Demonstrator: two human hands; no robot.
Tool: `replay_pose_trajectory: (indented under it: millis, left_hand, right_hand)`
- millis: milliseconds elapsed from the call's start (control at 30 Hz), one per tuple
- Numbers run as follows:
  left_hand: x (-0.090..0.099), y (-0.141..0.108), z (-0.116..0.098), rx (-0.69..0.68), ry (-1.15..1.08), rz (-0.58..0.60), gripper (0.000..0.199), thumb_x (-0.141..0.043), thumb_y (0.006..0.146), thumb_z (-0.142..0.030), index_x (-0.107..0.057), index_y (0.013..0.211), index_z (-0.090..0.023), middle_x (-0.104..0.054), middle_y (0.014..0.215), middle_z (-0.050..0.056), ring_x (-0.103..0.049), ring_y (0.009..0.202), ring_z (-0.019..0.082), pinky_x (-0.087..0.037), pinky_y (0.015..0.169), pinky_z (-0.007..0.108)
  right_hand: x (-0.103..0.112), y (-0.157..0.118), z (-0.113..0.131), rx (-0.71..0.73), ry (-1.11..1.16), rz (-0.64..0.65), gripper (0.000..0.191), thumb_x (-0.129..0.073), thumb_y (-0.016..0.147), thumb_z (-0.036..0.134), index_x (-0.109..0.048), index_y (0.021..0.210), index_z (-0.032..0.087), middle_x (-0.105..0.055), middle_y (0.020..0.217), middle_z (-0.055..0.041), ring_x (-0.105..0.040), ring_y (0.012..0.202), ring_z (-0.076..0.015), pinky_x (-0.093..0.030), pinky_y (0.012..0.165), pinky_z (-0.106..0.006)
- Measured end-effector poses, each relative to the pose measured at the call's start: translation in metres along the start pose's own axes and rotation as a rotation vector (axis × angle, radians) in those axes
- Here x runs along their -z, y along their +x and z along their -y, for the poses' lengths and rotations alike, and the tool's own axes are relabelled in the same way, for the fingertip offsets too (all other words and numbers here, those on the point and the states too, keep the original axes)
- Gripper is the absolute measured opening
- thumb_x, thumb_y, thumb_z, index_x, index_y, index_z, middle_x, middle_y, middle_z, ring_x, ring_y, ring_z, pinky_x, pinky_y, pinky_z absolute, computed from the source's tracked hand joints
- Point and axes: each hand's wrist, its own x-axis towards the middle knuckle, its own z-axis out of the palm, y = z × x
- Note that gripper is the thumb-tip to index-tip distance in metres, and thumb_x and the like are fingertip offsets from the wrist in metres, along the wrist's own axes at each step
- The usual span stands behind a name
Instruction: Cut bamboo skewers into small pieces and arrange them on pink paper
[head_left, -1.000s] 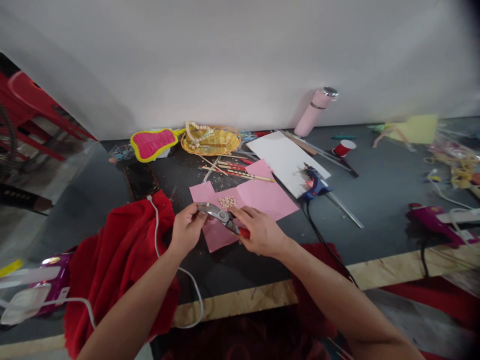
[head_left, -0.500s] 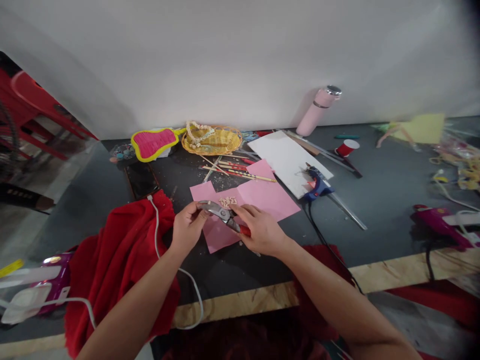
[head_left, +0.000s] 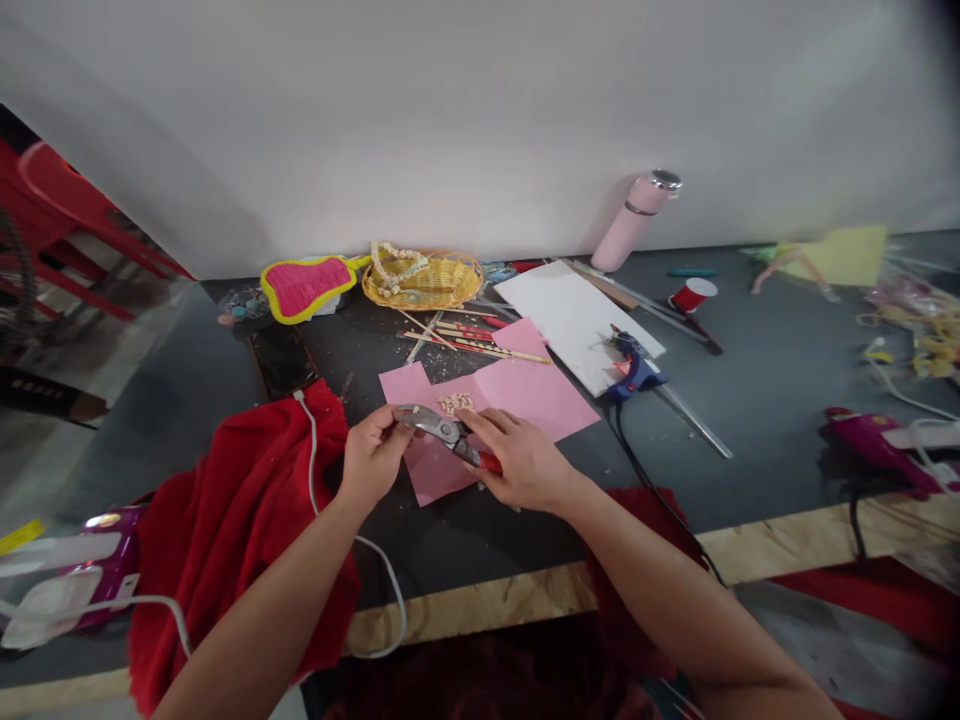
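Observation:
My right hand (head_left: 529, 462) is wrapped round the red handles of metal cutters (head_left: 442, 428), whose jaws point left. At the jaws, my left hand (head_left: 373, 455) has its fingers pinched together; what they hold is too small to make out. A tiny pale piece shows by the jaw tip. Under and behind the cutters lies pink paper (head_left: 529, 395), with a small heap of pale cut pieces (head_left: 456, 403) on it. Thin patterned sticks (head_left: 480, 343) lie just beyond the paper.
A wicker basket (head_left: 450, 280), a pink bottle (head_left: 630, 225) and a white board (head_left: 562, 320) stand or lie at the back. A blue glue gun (head_left: 636, 368) is on the right. Red cloth (head_left: 247, 520) and a phone (head_left: 283, 360) lie on the left.

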Motion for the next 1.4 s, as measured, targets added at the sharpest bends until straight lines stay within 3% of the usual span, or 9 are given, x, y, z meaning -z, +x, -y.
replay_pose_trajectory:
  millis: [467,833,1000,1400]
  left_hand:
    - [-0.0003,-0.0032,-0.0027,-0.006,-0.029,0.003,0.018,-0.055,0.084,-0.03,-0.065,0.084,-0.015,-0.064,0.071,0.002,-0.054,0.063,0.012,-0.041,0.059,0.023]
    - [-0.0025,0.0,0.0012,-0.004,-0.066,-0.062,0.013,-0.057,0.083,-0.027,-0.064,0.081,-0.016,-0.063,0.071,0.0,-0.056,0.066,0.012,-0.042,0.062,0.022]
    - [-0.0018,0.0,0.0,-0.001,-0.028,-0.04,0.014,-0.057,0.083,-0.027,-0.066,0.082,-0.016,-0.063,0.067,0.001,-0.054,0.062,0.013,-0.042,0.06,0.023]
    - [-0.0017,0.0001,-0.003,0.017,-0.05,-0.01,0.015,-0.056,0.083,-0.027,-0.064,0.079,-0.015,-0.062,0.067,0.001,-0.053,0.062,0.012,-0.041,0.059,0.022]
  right_hand:
    - [-0.0007,-0.0022,0.0073,-0.051,0.003,-0.002,0.064,-0.053,0.07,0.012,-0.038,0.133,0.017,-0.056,0.109,-0.0105,-0.056,0.092,-0.0233,-0.047,0.081,-0.036]
    - [-0.005,0.0013,-0.0003,-0.036,0.02,-0.025,0.069,-0.054,0.071,0.014,-0.033,0.136,0.018,-0.052,0.12,-0.0116,-0.051,0.107,-0.0252,-0.044,0.09,-0.04]
    - [-0.0013,0.0008,-0.0005,-0.026,0.0,-0.005,0.069,-0.051,0.07,0.013,-0.031,0.136,0.019,-0.051,0.122,-0.0122,-0.049,0.109,-0.0263,-0.044,0.089,-0.043]
    - [0.0008,-0.0008,-0.0008,-0.013,0.054,0.01,0.068,-0.053,0.07,0.013,-0.033,0.136,0.018,-0.053,0.117,-0.0125,-0.054,0.101,-0.0241,-0.045,0.086,-0.039]
